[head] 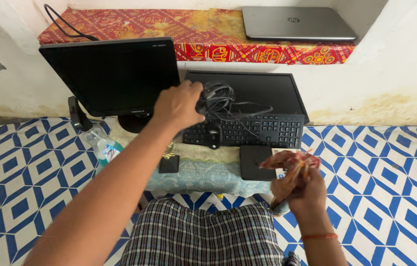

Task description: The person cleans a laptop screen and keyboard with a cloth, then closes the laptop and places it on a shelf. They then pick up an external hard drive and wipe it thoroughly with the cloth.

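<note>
My left hand point(178, 104) reaches forward and grips a bundle of black cable point(217, 98) held over a black keyboard point(262, 130). A black mouse point(213, 136) lies on the keyboard's near left edge, under the cable. My right hand point(303, 191) is lower right, closed on a crumpled red-orange patterned cloth point(291, 167). A black monitor point(112, 76) stands upright at the left. A second dark monitor point(262, 91) leans flat behind the keyboard.
A clear spray bottle point(99, 142) lies left of a pale cloth-covered low stand point(203, 172). A small black box point(254, 161) and a small black item point(169, 163) rest on it. A grey closed laptop point(297, 23) sits on a red patterned ledge point(169, 29). Blue-white tiled floor point(376, 167) surrounds.
</note>
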